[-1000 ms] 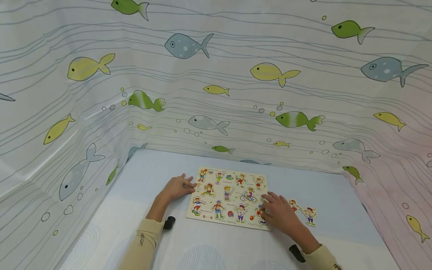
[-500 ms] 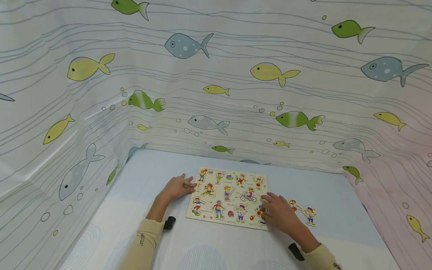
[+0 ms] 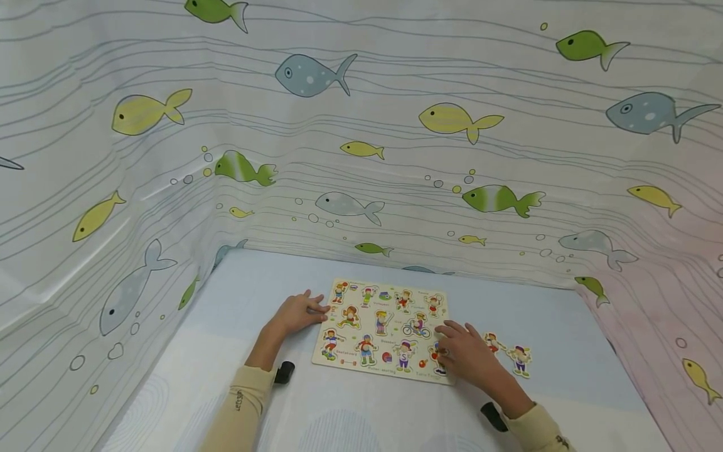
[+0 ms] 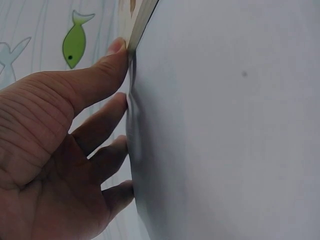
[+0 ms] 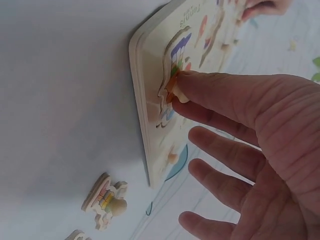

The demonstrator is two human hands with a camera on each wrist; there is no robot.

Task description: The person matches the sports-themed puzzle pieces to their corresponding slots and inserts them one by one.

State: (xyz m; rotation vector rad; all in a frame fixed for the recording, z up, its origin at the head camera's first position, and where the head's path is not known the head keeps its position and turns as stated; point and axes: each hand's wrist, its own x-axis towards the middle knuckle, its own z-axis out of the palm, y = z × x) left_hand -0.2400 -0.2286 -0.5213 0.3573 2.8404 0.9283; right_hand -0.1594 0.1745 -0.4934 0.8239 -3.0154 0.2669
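Note:
A wooden knob puzzle board [image 3: 366, 331] with sports figures lies flat on the table in the head view. My left hand [image 3: 299, 314] is at its left edge. In the left wrist view, the left thumb [image 4: 112, 65] touches the board's side, and the other fingers rest spread on the table. My right hand [image 3: 469, 353] is over the board's lower right corner. In the right wrist view, its thumb and index finger pinch the knob of a puzzle piece [image 5: 177, 52] in purple trousers, lying at its slot. Whether it is fully seated I cannot tell. The other right fingers are spread.
Two loose puzzle pieces, a batter figure [image 3: 519, 362] and a figure in red [image 3: 492, 343], lie on the table right of the board. A fish-patterned sheet [image 3: 407, 182] surrounds the table's back and sides. Black wrist devices [image 3: 285, 373] hang under both wrists.

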